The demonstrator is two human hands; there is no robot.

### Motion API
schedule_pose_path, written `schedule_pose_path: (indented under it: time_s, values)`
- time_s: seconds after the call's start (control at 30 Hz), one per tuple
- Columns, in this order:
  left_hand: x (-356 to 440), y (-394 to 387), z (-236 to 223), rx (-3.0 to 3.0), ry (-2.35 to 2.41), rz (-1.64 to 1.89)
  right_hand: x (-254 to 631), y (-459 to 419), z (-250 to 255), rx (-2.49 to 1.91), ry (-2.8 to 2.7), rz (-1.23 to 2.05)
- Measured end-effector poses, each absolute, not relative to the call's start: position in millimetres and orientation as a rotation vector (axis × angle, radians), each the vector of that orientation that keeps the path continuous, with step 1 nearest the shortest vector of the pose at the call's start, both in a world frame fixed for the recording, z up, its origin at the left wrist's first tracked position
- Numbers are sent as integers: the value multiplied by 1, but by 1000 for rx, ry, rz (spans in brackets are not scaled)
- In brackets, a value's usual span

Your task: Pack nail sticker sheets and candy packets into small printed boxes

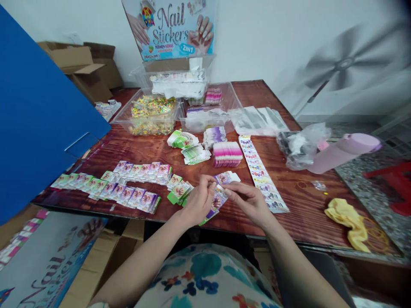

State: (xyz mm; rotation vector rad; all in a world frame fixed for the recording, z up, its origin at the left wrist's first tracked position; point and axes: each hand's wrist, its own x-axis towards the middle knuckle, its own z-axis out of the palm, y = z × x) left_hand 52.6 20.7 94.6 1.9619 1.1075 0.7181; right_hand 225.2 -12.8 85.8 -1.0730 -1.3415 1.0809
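Note:
Close together at the table's front, my left hand (201, 197) and my right hand (248, 200) both pinch a small white piece of paper (221, 188), perhaps folded; its print is too small to make out. Beneath them lie purple printed nail sticker packets (217, 202), partly hidden by my fingers. Just left of my left hand are green packets (178, 191). A long strip of nail stickers (262, 174) runs along the right of my right hand. Behind my hands stand stacks of pink cards (227, 154), purple cards (214, 137) and green cards (188, 145).
Rows of small packets (128, 193) cover the table's left front. Behind are a clear tub of wrapped candies (150, 113), another clear tub (231, 100) and a Nail Stickers display box (173, 30). On the right lie a pink bottle (343, 153) and a yellow cloth (348, 220).

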Motion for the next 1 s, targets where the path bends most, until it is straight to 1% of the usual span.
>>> schedule_pose_path:
  time_s: [0.13,0.3,0.47,0.63,0.83,0.9,0.93,1.0]
  values:
    - [52,22,93,1970,1080,692,224,-16,82,-1082,-1408,979]
    - [51,19,90,1989,1054,668,224,-17,77,-1050,-1308,1057]
    - [50,20,87,1951,1010,693,231,-11,77,-1042,-1393,1118]
    - [49,21,87,1861,1044,747,227,-11,77,-1012,-1571,1036]
    - [42,18,84,1814,1128,815,206,-26,63,-1075,-1440,1088]
    - [39,17,79,1955,1179,731,209,-22,55,-1144,-1440,1011]
    - [38,17,77,2060,1215,665,213,-16,51,-1228,-1439,917]
    - [39,17,71,2307,1276,503,221,-3,44,-1516,-1446,629]
